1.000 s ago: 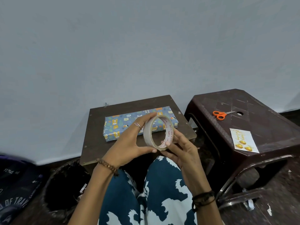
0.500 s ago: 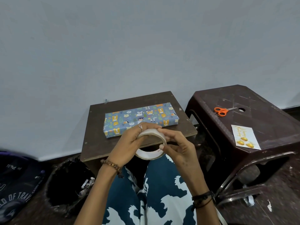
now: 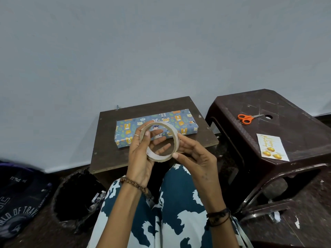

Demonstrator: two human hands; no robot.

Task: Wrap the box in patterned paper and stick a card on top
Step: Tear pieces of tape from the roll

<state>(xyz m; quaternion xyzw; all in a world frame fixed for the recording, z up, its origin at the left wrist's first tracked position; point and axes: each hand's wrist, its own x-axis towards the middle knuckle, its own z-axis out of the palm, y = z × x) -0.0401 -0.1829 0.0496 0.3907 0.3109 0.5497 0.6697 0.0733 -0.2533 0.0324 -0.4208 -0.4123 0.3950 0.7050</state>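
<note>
The box [image 3: 180, 120], wrapped in blue paper with animal prints, lies on a small dark wooden table [image 3: 111, 158] against the wall. In front of it both hands hold a roll of tape [image 3: 157, 159] with its hole facing me. My left hand [image 3: 141, 154] grips the roll's left side, thumb over the rim. My right hand [image 3: 194, 156] holds the right side, thumb at the lower edge. A white card [image 3: 272, 146] with gold ornaments lies on the brown plastic stool [image 3: 295, 133] to the right.
Orange-handled scissors [image 3: 245, 119] lie at the back of the stool. A black bin [image 3: 75, 194] stands on the floor at the left, beside a dark bag [image 3: 19, 199]. My patterned trouser legs [image 3: 168, 212] fill the lower middle.
The tape roll has been turned in both hands, from standing on edge to facing me with its hole open, and lifted slightly. The box, card and scissors have not moved.
</note>
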